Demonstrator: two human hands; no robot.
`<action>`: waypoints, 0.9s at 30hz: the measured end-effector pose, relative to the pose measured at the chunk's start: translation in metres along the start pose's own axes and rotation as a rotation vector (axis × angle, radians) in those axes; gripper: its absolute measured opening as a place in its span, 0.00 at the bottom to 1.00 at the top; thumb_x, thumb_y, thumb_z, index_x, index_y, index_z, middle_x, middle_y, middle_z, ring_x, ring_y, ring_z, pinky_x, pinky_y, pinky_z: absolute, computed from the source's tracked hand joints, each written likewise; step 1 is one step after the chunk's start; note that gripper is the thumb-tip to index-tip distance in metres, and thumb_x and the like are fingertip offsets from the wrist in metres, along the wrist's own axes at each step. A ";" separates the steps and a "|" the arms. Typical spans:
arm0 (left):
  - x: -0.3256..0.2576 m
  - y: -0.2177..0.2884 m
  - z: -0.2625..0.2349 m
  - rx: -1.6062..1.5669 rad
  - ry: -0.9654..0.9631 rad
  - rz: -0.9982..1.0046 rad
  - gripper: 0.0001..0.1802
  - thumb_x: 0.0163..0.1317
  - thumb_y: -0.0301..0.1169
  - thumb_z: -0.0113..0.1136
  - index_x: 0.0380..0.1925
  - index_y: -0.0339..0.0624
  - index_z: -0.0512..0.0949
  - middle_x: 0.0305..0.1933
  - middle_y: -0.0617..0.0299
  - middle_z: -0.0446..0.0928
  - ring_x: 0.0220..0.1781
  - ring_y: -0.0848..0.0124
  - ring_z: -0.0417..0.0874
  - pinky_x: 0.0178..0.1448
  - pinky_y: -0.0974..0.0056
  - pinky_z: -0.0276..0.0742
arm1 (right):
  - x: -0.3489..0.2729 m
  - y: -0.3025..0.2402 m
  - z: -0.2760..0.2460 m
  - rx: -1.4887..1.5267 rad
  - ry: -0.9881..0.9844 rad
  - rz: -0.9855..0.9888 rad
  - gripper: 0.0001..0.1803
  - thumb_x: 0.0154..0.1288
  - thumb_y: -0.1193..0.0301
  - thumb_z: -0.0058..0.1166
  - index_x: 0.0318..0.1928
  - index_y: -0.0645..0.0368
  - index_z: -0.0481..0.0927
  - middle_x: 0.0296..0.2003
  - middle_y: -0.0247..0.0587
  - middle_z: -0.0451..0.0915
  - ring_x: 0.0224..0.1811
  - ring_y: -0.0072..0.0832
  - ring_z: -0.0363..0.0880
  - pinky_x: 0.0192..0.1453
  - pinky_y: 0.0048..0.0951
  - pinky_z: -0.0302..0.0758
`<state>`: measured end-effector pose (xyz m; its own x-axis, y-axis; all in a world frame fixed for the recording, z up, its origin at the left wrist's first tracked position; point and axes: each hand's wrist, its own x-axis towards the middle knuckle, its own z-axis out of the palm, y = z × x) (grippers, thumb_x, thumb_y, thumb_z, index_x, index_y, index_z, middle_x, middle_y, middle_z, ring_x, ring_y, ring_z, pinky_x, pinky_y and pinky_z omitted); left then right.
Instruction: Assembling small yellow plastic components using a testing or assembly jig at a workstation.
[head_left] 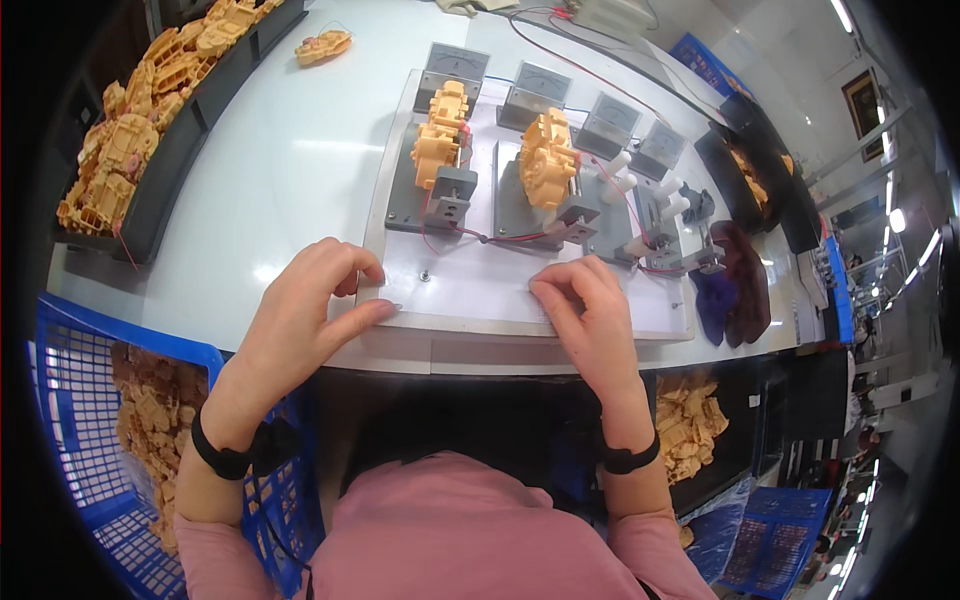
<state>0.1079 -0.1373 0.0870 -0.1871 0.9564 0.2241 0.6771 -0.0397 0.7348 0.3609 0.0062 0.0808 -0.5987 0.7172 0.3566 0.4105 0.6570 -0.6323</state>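
Note:
My left hand (318,305) rests at the near left corner of a white test board (460,290), fingers curled, thumb held apart, nothing between them. Over the board's front edge, my right hand (590,315) has thumb and fingertips drawn together, with no object visible in them. Beyond my hands, a yellow plastic gear housing (437,150) is seated on the left grey fixture (408,205). Another yellow gear housing (548,165) sits on the middle fixture (510,210). Red and dark wires run along the fixtures. Neither hand touches a housing.
Analog panel meters (455,66) line the board's back. A dark bin (190,130) of yellow housings stands left; one loose housing (323,47) lies nearby. A blue basket (80,400) is at lower left, a dark cloth bundle (740,285) at right. More housings (690,430) fill a bin below right.

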 end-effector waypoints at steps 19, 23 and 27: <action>-0.001 -0.005 0.000 -0.083 -0.028 -0.046 0.14 0.57 0.33 0.69 0.39 0.40 0.76 0.36 0.60 0.74 0.37 0.67 0.74 0.44 0.63 0.72 | -0.007 0.003 0.005 -0.054 0.053 -0.001 0.06 0.58 0.73 0.65 0.37 0.56 0.84 0.32 0.35 0.77 0.37 0.34 0.75 0.46 0.33 0.68; -0.002 -0.005 0.000 -0.104 -0.024 -0.076 0.14 0.57 0.33 0.69 0.39 0.41 0.76 0.36 0.60 0.74 0.36 0.67 0.73 0.44 0.64 0.72 | -0.007 0.006 0.008 -0.054 0.068 -0.025 0.06 0.58 0.73 0.66 0.36 0.55 0.84 0.31 0.33 0.77 0.37 0.33 0.75 0.45 0.33 0.67; -0.001 -0.004 0.000 -0.107 -0.033 -0.091 0.14 0.57 0.33 0.69 0.39 0.41 0.76 0.36 0.60 0.74 0.36 0.68 0.73 0.43 0.64 0.72 | -0.005 0.009 0.007 -0.074 0.093 -0.092 0.06 0.57 0.74 0.66 0.35 0.54 0.83 0.31 0.33 0.77 0.36 0.33 0.75 0.44 0.33 0.67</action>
<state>0.1050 -0.1383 0.0837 -0.2197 0.9663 0.1341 0.5783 0.0183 0.8156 0.3628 0.0063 0.0682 -0.5713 0.6693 0.4750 0.4083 0.7338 -0.5429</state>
